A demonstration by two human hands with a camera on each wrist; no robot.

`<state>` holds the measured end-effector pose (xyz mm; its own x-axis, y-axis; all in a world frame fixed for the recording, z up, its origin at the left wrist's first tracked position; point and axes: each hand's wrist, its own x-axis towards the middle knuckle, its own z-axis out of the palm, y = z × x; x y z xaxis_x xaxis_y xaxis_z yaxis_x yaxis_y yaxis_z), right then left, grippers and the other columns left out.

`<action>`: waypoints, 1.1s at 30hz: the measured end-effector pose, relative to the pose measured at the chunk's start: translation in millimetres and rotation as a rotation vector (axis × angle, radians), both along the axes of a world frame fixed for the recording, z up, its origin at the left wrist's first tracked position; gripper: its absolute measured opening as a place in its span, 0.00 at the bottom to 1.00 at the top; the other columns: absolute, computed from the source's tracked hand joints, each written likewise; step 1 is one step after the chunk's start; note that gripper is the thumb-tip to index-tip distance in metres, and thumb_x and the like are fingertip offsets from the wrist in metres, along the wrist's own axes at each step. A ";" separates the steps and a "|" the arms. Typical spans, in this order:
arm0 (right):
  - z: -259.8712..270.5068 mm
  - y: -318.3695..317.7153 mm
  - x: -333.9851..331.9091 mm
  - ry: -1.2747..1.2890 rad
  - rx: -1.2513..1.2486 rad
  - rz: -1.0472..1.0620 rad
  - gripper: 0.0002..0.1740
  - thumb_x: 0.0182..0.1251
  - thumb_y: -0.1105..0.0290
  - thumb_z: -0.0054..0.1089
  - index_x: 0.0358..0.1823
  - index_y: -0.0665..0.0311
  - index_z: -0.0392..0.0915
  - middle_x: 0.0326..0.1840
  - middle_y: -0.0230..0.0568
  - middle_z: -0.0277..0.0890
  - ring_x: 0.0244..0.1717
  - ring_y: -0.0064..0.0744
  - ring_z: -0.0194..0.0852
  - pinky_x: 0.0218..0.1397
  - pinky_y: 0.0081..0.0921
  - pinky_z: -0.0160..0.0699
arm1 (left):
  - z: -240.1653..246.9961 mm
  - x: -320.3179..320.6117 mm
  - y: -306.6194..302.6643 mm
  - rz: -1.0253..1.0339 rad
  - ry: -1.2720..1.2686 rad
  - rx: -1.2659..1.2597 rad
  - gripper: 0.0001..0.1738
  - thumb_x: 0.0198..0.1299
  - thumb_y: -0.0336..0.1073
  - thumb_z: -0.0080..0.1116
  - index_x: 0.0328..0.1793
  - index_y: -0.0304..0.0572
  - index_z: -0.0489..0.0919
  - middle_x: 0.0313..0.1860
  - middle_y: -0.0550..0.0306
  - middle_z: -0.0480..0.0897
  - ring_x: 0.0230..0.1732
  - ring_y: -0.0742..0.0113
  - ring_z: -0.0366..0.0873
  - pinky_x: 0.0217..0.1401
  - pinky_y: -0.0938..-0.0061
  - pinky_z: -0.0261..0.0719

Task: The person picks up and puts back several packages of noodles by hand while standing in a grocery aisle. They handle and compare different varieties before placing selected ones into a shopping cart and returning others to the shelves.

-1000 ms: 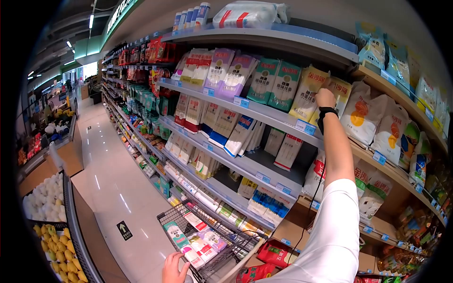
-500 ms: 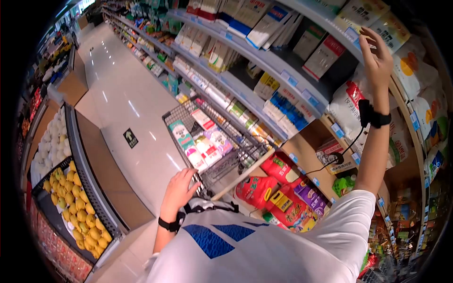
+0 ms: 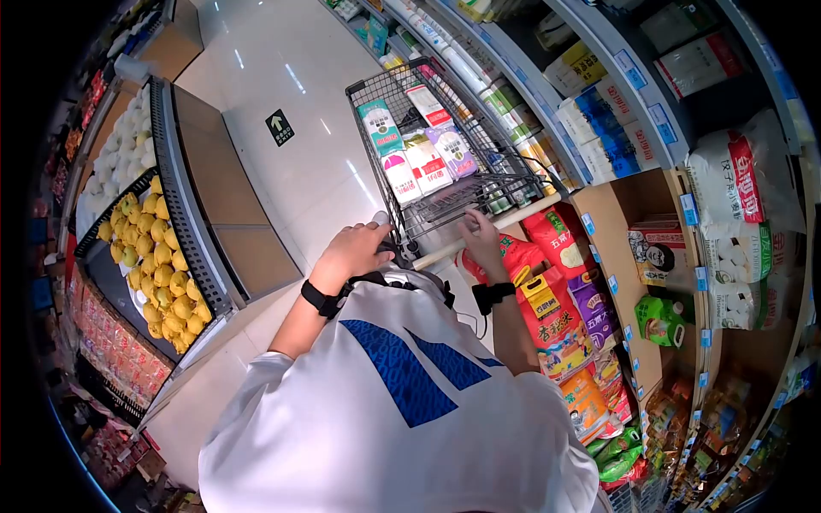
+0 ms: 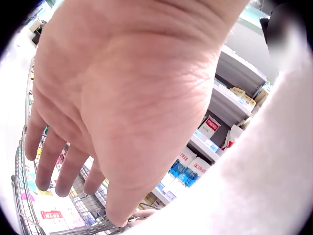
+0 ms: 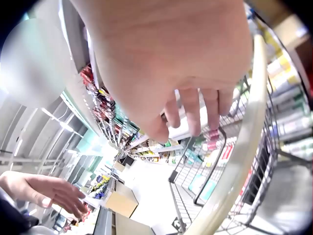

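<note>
Shopping cart stands straight ahead of me in the aisle, close against the shelves on my right, with a row of packets lying flat in its wire basket. Its pale handle runs across just in front of my chest.

My right hand is at that bar. On the right wrist camera its fingers hang loosely bent right beside the handle, not wrapped round it and holding nothing. I cannot tell whether the fingertips touch the bar.

My left hand is at the handle's near left end. From the left wrist camera its fingers hang relaxed and nearly straight above the basket, gripping nothing.

Red bags are stacked low on the shelving, just right of my right forearm. A bin of yellow fruit lies on my left, across the pale floor.
</note>
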<state>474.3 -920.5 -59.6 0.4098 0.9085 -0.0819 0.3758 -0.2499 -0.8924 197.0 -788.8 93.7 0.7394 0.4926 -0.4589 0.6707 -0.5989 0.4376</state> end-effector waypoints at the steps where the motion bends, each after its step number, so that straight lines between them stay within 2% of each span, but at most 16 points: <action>1: -14.3 3.2 -9.0 0.098 -0.014 -0.094 0.22 0.63 0.67 0.69 0.57 0.65 0.81 0.53 0.47 0.85 0.58 0.48 0.81 0.65 0.38 0.76 | -1.8 1.5 3.5 -0.005 0.008 0.000 0.31 0.65 0.50 0.63 0.70 0.43 0.74 0.58 0.42 0.83 0.60 0.40 0.80 0.64 0.53 0.77; 3: -30.9 9.4 -21.7 0.200 -0.027 -0.193 0.21 0.64 0.65 0.68 0.57 0.65 0.82 0.51 0.45 0.85 0.58 0.47 0.80 0.66 0.38 0.74 | -6.6 5.2 12.4 -0.033 0.022 -0.040 0.31 0.65 0.50 0.63 0.69 0.43 0.74 0.59 0.42 0.83 0.60 0.39 0.80 0.64 0.53 0.77; 6: -40.1 20.5 -46.0 -0.373 -0.001 -0.376 0.15 0.64 0.64 0.65 0.51 0.58 0.84 0.42 0.34 0.85 0.56 0.39 0.79 0.67 0.41 0.66 | -13.3 11.3 30.4 -0.059 0.049 -0.072 0.30 0.65 0.50 0.63 0.69 0.44 0.74 0.58 0.41 0.84 0.60 0.39 0.80 0.64 0.53 0.77; 9: -46.5 34.8 -57.1 -0.524 -0.062 -0.517 0.14 0.62 0.65 0.65 0.49 0.56 0.84 0.41 0.31 0.85 0.56 0.38 0.78 0.67 0.43 0.66 | -21.2 19.7 55.6 -0.083 0.095 -0.142 0.31 0.66 0.51 0.62 0.69 0.43 0.74 0.59 0.42 0.83 0.61 0.40 0.80 0.64 0.53 0.78; 11: -42.5 38.0 -60.0 -0.560 -0.111 -0.526 0.13 0.61 0.66 0.65 0.48 0.56 0.84 0.40 0.31 0.84 0.55 0.39 0.78 0.67 0.43 0.65 | -49.8 21.9 79.4 -0.147 0.008 -0.205 0.31 0.65 0.51 0.63 0.70 0.43 0.74 0.59 0.43 0.83 0.62 0.41 0.79 0.64 0.53 0.78; 13: -42.3 37.5 -60.4 -0.647 -0.183 -0.450 0.12 0.61 0.66 0.65 0.47 0.55 0.84 0.39 0.32 0.84 0.54 0.40 0.78 0.65 0.44 0.66 | -79.6 25.6 108.4 -0.158 0.025 -0.228 0.31 0.65 0.51 0.63 0.70 0.44 0.75 0.59 0.43 0.83 0.62 0.41 0.79 0.64 0.53 0.77; 15: -47.4 36.8 -61.1 -0.640 -0.287 -0.483 0.13 0.61 0.67 0.65 0.48 0.56 0.84 0.40 0.34 0.84 0.53 0.41 0.78 0.64 0.43 0.66 | -107.4 34.0 140.3 -0.261 0.080 -0.238 0.31 0.65 0.51 0.63 0.70 0.44 0.75 0.60 0.43 0.83 0.63 0.41 0.79 0.65 0.53 0.77; 19: -43.3 39.2 -63.2 -0.655 -0.291 -0.531 0.12 0.57 0.70 0.65 0.43 0.60 0.85 0.38 0.40 0.83 0.47 0.44 0.79 0.58 0.42 0.69 | -207.5 75.5 225.3 -0.441 0.060 -0.375 0.33 0.63 0.53 0.65 0.70 0.44 0.76 0.61 0.42 0.83 0.63 0.41 0.79 0.65 0.53 0.77; 20: -43.2 38.7 -63.5 -0.702 -0.287 -0.536 0.11 0.57 0.72 0.65 0.42 0.60 0.85 0.35 0.40 0.81 0.45 0.43 0.78 0.56 0.41 0.69 | -230.5 93.4 246.4 -0.455 0.106 -0.342 0.34 0.62 0.53 0.66 0.69 0.44 0.76 0.59 0.43 0.83 0.62 0.41 0.79 0.65 0.53 0.77; 21: -37.1 43.1 -63.5 -0.712 -0.270 -0.530 0.10 0.57 0.74 0.65 0.42 0.60 0.85 0.34 0.40 0.79 0.44 0.43 0.77 0.55 0.41 0.70 | -258.0 109.8 267.7 -0.490 0.094 -0.230 0.35 0.55 0.54 0.70 0.67 0.45 0.78 0.59 0.45 0.83 0.63 0.41 0.79 0.64 0.54 0.78; 23: -33.4 44.7 -64.7 -0.730 -0.356 -0.539 0.13 0.58 0.76 0.65 0.45 0.59 0.86 0.36 0.39 0.79 0.44 0.43 0.77 0.56 0.40 0.70 | -310.2 153.3 309.2 -0.676 0.268 -0.077 0.35 0.48 0.49 0.74 0.64 0.48 0.81 0.60 0.48 0.82 0.63 0.45 0.79 0.62 0.54 0.79; 25: -37.4 39.2 -65.2 -0.702 -0.449 -0.530 0.14 0.57 0.77 0.65 0.46 0.58 0.86 0.37 0.39 0.79 0.45 0.42 0.77 0.56 0.39 0.69 | -372.2 181.8 345.8 -0.756 0.340 0.035 0.34 0.42 0.43 0.76 0.61 0.51 0.82 0.62 0.52 0.81 0.64 0.49 0.79 0.62 0.52 0.79; 27: -42.5 36.3 -69.5 -0.706 -0.452 -0.582 0.14 0.57 0.78 0.65 0.45 0.58 0.86 0.38 0.39 0.80 0.47 0.42 0.76 0.57 0.40 0.68 | -419.2 207.0 375.2 -0.782 0.449 0.072 0.31 0.43 0.38 0.75 0.60 0.52 0.83 0.63 0.55 0.81 0.65 0.53 0.79 0.63 0.51 0.78; 30: -35.1 40.2 -71.0 -0.687 -0.521 -0.590 0.14 0.56 0.78 0.65 0.45 0.59 0.85 0.40 0.40 0.80 0.48 0.45 0.76 0.58 0.40 0.67 | -500.8 211.9 404.6 -0.714 0.357 0.194 0.27 0.49 0.38 0.73 0.59 0.52 0.83 0.64 0.57 0.81 0.67 0.57 0.77 0.65 0.54 0.77; 32: -34.3 39.1 -72.0 -0.678 -0.561 -0.588 0.14 0.55 0.78 0.65 0.44 0.60 0.85 0.41 0.40 0.80 0.48 0.45 0.76 0.58 0.41 0.67 | -536.8 208.9 415.2 -0.698 0.332 0.205 0.26 0.51 0.39 0.72 0.59 0.52 0.83 0.65 0.58 0.80 0.68 0.58 0.77 0.66 0.55 0.76; 33: -33.9 38.1 -72.3 -0.668 -0.586 -0.594 0.14 0.54 0.78 0.65 0.44 0.60 0.85 0.41 0.40 0.80 0.48 0.44 0.76 0.58 0.41 0.67 | -541.9 206.5 422.1 -0.701 0.368 0.210 0.18 0.60 0.41 0.62 0.57 0.56 0.85 0.63 0.61 0.83 0.67 0.59 0.78 0.67 0.55 0.74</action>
